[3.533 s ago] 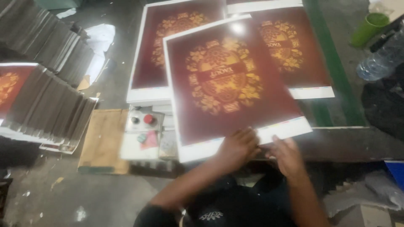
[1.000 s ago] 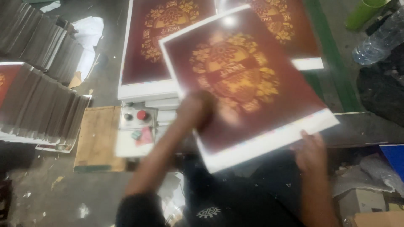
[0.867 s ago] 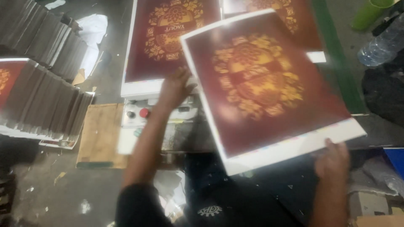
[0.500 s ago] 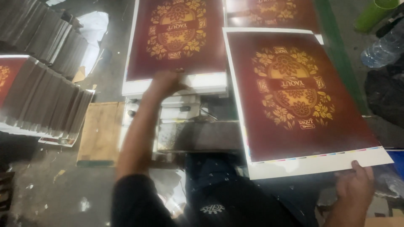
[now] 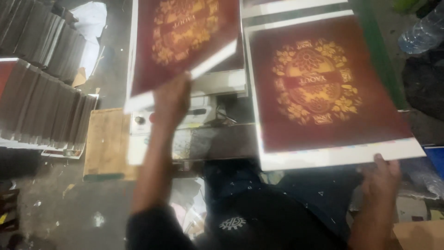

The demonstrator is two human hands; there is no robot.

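I see my right hand (image 5: pixel 381 173) gripping the near edge of a large printed sheet (image 5: pixel 323 92), dark maroon with a gold floral emblem and a white border, thumb on top of the white margin and the other fingers hidden beneath. My left hand (image 5: pixel 172 99) lifts the near edge of a second maroon sheet (image 5: pixel 180 41) (blurred, so I cannot tell how those fingers sit). Both sheets lie over the worktable (image 5: pixel 212 141), side by side. Stacks of grey-edged boards (image 5: pixel 39 106) stand at far left, a clear plastic bottle (image 5: pixel 423 28) at upper right
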